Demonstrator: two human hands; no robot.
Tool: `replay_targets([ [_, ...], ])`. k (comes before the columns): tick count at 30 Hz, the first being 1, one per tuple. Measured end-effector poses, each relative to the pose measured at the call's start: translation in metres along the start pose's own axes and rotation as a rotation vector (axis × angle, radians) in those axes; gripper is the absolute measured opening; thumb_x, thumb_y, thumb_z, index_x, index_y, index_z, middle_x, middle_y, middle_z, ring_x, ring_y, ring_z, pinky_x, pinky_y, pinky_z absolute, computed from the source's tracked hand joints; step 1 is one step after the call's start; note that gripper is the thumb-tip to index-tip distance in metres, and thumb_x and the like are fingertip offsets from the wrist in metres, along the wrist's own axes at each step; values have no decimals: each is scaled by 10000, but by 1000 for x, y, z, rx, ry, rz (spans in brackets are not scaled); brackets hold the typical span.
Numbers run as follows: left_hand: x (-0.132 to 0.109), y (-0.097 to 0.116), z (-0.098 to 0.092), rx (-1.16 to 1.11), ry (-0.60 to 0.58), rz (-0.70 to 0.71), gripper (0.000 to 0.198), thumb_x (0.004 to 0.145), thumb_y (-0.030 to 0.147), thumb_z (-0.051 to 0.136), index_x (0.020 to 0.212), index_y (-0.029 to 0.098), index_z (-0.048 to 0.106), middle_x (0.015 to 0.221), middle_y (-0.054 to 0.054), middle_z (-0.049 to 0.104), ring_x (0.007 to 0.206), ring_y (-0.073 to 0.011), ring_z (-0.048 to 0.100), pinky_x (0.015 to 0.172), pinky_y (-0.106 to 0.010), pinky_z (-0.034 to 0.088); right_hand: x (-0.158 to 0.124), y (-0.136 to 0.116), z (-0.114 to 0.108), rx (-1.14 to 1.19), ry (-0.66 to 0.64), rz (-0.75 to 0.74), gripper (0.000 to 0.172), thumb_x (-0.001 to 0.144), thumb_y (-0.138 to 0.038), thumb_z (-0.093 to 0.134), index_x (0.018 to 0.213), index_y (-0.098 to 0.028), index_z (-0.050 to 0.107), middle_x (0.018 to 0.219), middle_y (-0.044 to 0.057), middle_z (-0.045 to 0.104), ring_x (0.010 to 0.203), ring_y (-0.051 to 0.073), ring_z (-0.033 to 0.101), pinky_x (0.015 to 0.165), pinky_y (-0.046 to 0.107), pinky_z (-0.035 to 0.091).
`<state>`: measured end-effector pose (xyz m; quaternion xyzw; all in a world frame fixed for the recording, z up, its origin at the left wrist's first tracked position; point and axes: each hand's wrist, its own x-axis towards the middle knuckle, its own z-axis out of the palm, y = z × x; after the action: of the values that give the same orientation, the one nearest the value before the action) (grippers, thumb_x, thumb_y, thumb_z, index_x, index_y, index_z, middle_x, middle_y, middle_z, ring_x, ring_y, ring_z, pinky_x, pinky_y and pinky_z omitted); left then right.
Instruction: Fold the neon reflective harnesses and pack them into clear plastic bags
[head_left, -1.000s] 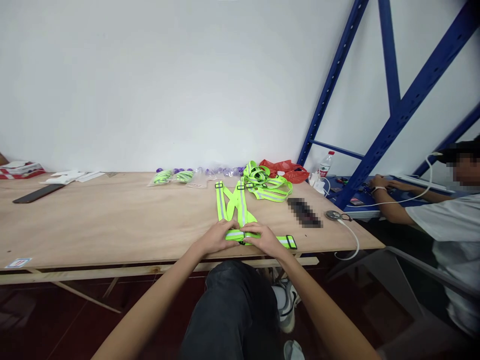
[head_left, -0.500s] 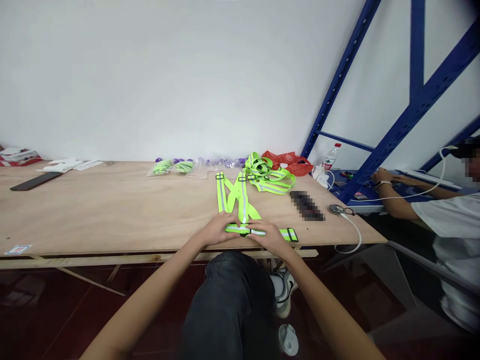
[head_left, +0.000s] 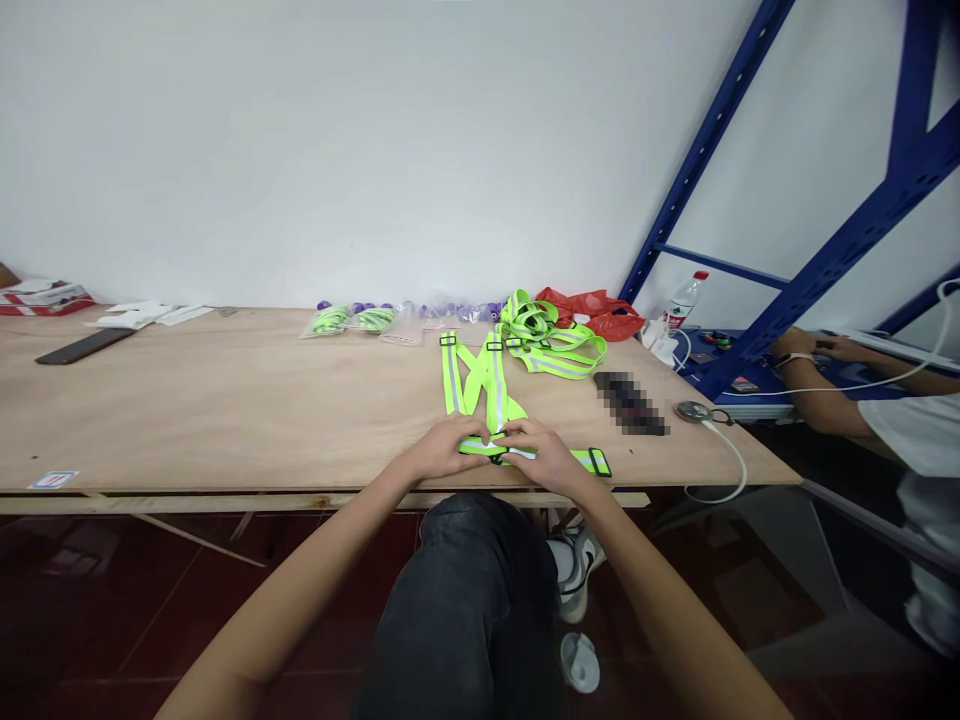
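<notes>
Little has changed: the left hand (head_left: 445,447) and right hand (head_left: 550,460) still pinch the green strap (head_left: 474,446) beside its black buckle (head_left: 496,459), near the table's (head_left: 262,410) front edge, so work there seems unfinished.

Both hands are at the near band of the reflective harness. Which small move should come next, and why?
Probably fold the loose strap end inward with the right hand, while the left hand steadies the near band. Both hands hold the reflective harness there, and this end juts out beyond the right hand, its black buckle untouched.
</notes>
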<state>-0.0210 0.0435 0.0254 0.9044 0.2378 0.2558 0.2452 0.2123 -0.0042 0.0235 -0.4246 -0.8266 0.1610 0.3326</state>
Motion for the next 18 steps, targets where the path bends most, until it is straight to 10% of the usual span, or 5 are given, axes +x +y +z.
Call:
replay_targets([
  [8,1,-1,0,-19,-15,-39,231,873,411,646,994,215,642,1040,-41,684,1001,-229,597,902,-318,422,26,-24,-17,-280,-264,-94,295,798,-97,619,983,-255,786,970,76,672,981,245,608,881,347,476],
  [18,2,-2,0,-19,-3,-28,219,864,410,663,952,212,630,997,-27,685,964,-222,602,886,-314,413,32,-23,-12,-252,-300,-51,283,808,-100,641,1011,-236,783,979,80,696,926,232,636,841,327,475],
])
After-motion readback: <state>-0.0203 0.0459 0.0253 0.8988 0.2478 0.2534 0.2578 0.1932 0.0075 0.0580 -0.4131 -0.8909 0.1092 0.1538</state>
